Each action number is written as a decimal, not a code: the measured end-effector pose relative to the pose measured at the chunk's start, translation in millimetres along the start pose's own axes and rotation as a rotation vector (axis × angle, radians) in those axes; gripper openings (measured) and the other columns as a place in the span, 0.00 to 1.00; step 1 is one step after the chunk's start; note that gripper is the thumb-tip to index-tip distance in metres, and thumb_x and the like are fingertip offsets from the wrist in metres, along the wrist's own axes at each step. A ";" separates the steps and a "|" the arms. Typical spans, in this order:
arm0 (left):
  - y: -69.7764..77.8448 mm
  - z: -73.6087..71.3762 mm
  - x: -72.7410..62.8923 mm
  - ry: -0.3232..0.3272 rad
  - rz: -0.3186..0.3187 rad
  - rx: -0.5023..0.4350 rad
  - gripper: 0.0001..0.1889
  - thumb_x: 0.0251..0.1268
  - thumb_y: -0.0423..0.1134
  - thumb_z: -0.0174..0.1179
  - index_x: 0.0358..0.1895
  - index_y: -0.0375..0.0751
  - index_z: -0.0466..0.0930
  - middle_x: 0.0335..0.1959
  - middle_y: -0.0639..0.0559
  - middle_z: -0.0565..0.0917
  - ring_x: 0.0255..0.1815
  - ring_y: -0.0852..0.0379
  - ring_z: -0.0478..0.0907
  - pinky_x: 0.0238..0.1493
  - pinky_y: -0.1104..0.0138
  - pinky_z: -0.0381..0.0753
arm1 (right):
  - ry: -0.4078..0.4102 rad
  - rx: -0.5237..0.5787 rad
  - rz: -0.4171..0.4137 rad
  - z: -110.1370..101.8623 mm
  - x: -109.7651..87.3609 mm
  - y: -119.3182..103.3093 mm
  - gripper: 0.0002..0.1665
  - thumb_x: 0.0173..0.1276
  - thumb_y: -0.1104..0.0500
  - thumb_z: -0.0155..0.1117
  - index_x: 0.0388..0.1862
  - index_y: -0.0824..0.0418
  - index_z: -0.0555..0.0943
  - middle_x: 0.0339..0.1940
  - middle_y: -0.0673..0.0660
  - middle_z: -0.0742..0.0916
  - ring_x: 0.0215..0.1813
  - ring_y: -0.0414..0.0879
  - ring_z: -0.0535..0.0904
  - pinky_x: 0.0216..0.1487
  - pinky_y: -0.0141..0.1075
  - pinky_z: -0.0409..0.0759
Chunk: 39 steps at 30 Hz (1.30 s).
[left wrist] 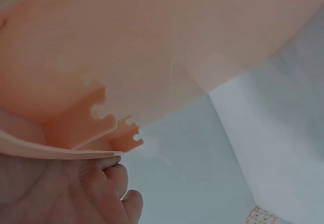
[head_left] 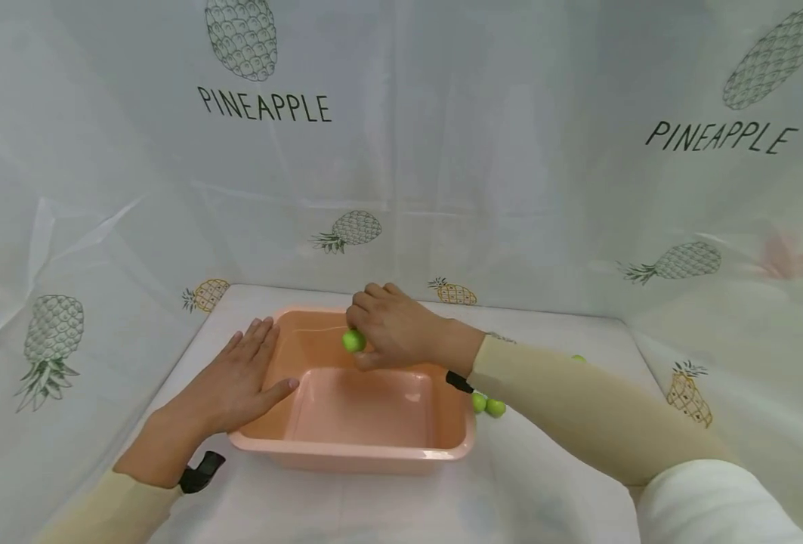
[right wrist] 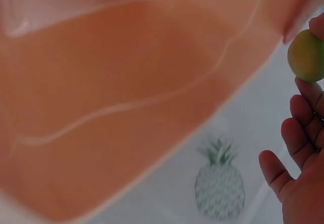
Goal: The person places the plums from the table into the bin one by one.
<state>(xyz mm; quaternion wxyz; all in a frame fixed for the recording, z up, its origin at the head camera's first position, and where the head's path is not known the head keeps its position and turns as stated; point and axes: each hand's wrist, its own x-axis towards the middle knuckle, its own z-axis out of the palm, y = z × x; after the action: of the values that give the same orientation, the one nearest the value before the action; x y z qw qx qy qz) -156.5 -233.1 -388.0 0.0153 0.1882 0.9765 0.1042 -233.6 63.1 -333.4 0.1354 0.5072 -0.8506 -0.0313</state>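
A peach-coloured plastic basin [head_left: 347, 453] stands on the white-covered table. My left hand [head_left: 241, 378] rests flat on its left rim, fingers straight and thumb reaching over the inside. In the left wrist view the fingers [left wrist: 119, 181] lie along the rim, beside the ribs under it. Above the basin's far side, my right hand [head_left: 397, 329] pinches a small green lime [head_left: 353, 341] between thumb and fingertip. The right wrist view shows the lime [right wrist: 306, 56] at the right edge, yellowish on one side, with the other fingers spread.
Two more limes [head_left: 495, 408] lie on the table just right of the basin, partly near the right wrist strap [head_left: 459, 381]. Another lime [head_left: 579, 358] peeks out behind the right forearm. A pineapple-print sheet [head_left: 483, 151] hangs behind and at the sides.
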 end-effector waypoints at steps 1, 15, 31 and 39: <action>0.3 0.6 0.0 0.001 0.001 -0.002 0.53 0.79 0.67 0.49 0.82 0.22 0.47 0.85 0.27 0.48 0.86 0.29 0.45 0.83 0.35 0.50 | -0.015 -0.004 -0.018 3.5 5.8 -4.6 0.16 0.67 0.41 0.64 0.42 0.51 0.80 0.39 0.47 0.80 0.43 0.46 0.72 0.45 0.39 0.73; 7.6 4.9 0.6 0.021 0.006 0.045 0.52 0.80 0.68 0.47 0.83 0.23 0.48 0.86 0.28 0.49 0.87 0.30 0.45 0.83 0.37 0.50 | -0.149 -0.141 -0.166 53.0 29.7 -27.4 0.23 0.78 0.35 0.49 0.48 0.51 0.78 0.41 0.46 0.79 0.46 0.44 0.73 0.51 0.37 0.77; 3.8 1.4 -1.5 0.040 0.012 0.120 0.50 0.80 0.65 0.49 0.82 0.22 0.50 0.85 0.27 0.51 0.86 0.29 0.48 0.83 0.36 0.51 | -0.151 -0.181 -0.207 80.5 28.0 -28.9 0.22 0.77 0.36 0.51 0.47 0.51 0.79 0.40 0.47 0.80 0.45 0.44 0.73 0.46 0.34 0.75; 1.0 2.3 -2.0 0.036 0.003 0.116 0.50 0.80 0.65 0.49 0.82 0.22 0.50 0.85 0.27 0.51 0.86 0.29 0.49 0.83 0.37 0.52 | -0.194 -0.217 -0.213 82.0 30.9 -30.3 0.24 0.78 0.35 0.50 0.50 0.51 0.79 0.42 0.46 0.80 0.47 0.44 0.73 0.47 0.35 0.74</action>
<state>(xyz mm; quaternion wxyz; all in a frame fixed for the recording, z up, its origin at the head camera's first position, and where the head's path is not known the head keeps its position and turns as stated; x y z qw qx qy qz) -154.1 -232.5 -390.0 -0.0135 0.1884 0.9807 0.0507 -243.1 14.6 -411.9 0.1027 0.5714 -0.7928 -0.1858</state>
